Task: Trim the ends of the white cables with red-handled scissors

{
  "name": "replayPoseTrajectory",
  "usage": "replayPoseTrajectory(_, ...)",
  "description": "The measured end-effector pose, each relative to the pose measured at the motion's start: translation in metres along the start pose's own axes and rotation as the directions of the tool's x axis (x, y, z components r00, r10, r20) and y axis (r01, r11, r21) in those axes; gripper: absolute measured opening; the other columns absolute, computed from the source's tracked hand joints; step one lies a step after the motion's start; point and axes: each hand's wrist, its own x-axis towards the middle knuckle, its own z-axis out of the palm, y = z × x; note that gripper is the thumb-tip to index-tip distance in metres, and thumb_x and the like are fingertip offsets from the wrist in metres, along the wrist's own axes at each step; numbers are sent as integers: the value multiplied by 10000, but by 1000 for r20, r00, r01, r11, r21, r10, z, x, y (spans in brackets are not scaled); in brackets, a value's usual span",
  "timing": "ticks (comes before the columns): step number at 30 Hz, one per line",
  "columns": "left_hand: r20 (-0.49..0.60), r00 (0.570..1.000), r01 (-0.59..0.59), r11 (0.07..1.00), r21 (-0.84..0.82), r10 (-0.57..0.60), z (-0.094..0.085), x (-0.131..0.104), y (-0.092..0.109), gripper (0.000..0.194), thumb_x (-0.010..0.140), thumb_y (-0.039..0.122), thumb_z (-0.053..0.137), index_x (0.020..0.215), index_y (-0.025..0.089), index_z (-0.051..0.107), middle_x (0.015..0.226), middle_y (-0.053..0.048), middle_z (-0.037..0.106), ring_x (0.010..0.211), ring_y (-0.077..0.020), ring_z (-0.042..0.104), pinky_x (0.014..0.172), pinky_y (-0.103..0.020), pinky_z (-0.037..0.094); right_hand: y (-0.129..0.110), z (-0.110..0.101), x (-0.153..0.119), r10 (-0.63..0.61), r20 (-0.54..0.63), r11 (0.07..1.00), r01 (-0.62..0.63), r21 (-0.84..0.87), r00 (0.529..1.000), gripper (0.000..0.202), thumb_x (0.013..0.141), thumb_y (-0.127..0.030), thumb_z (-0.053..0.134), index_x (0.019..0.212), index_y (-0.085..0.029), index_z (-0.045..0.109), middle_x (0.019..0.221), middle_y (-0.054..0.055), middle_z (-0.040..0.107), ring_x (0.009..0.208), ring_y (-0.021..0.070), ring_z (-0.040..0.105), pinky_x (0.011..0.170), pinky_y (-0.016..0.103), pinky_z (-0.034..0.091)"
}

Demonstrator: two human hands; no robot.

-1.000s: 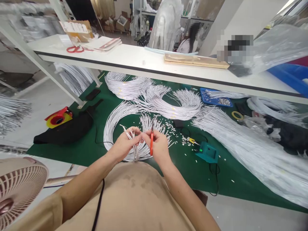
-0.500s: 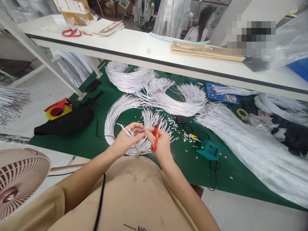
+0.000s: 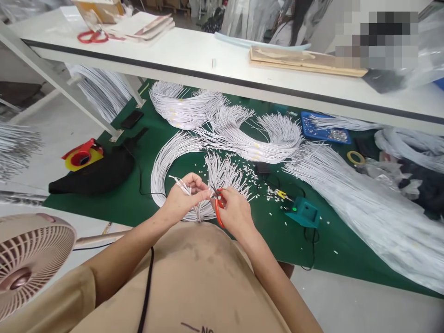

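My left hand (image 3: pixel 185 196) is closed around a few white wires (image 3: pixel 181 184), their ends sticking out past the fingers on the left. Thumb and forefinger pinch the wires at the right. In my right hand (image 3: pixel 236 210) is a pair of scissors with red handles (image 3: pixel 218 212). Its dark blades point left and lie at the left fingertips; whether they touch the wire I cannot tell. Under and around both hands lies a looped bundle of white wires (image 3: pixel 163 162), with its cut ends (image 3: pixel 225 171) fanned out just beyond the right hand.
More wire bundles (image 3: pixel 263 145) lie behind on the green mat (image 3: pixel 256 240). Small white scraps (image 3: pixel 249 173), a teal device (image 3: pixel 303 212) and yellow-handled pliers (image 3: pixel 282 194) are at right. A tape dispenser (image 3: pixel 83 155) and black pouch (image 3: pixel 93 175) lie left. A white shelf (image 3: pixel 194 51) spans above; a fan (image 3: pixel 31 263) stands near left.
The scissors have turned in my right hand, from blades pointing up and away to blades pointing left at the left fingertips. My left hand keeps its hold on the wires.
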Motion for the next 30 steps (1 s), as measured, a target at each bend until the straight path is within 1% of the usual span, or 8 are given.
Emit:
replayPoseTrajectory(4,-20,997,-67,994,90,69,-1,1,0,264,673,209,670,740,187,416,754,18,591,693,-103,553,619,-220,419,-3,-5,0,0,10,997,1,-72,1000,187,813,-340,483,777,-205,607,787,11,585,674,135,503,583,250,271)
replayPoseTrajectory(7,-32,995,-84,987,134,89,-1,0,1,259,675,190,658,743,191,409,738,26,568,712,-108,548,668,-239,422,-6,-8,-1,15,12,993,-13,-117,1000,187,816,-340,479,783,-213,612,801,11,595,672,140,506,596,260,272)
replayPoseTrajectory(12,-45,995,-79,969,233,92,0,-2,2,248,673,188,644,727,198,402,709,37,541,699,-117,541,663,-249,420,-10,-9,-3,-1,8,984,2,-178,1000,230,824,-362,469,729,-198,600,778,18,599,656,144,509,610,275,275)
replayPoseTrajectory(17,-81,992,-71,951,301,100,2,-5,3,218,665,191,643,734,199,437,713,32,554,710,-125,544,635,-238,411,-8,-11,-5,-37,23,974,41,-221,999,186,817,-313,484,743,-193,605,781,26,606,698,153,536,625,282,278)
replayPoseTrajectory(22,-85,994,-42,964,262,67,4,-10,7,135,688,177,620,748,190,499,738,17,593,675,-113,540,580,-216,392,-5,-12,-9,-54,33,968,60,-245,998,192,820,-288,473,712,-195,601,756,27,602,677,151,533,611,280,266)
replayPoseTrajectory(26,-60,997,-43,985,166,54,6,-13,8,103,721,162,585,745,188,489,724,13,613,645,-107,549,543,-205,379,-6,-11,-12,-47,5,968,47,-247,999,194,815,-287,471,700,-194,596,745,24,595,652,149,520,597,276,263)
replayPoseTrajectory(30,-18,998,-56,993,107,58,6,-16,8,84,761,171,546,750,190,464,648,19,600,617,-108,556,514,-201,367,-8,-10,-15,-22,-3,970,20,-241,1000,182,808,-274,481,689,-194,592,718,22,581,633,142,507,574,268,251)
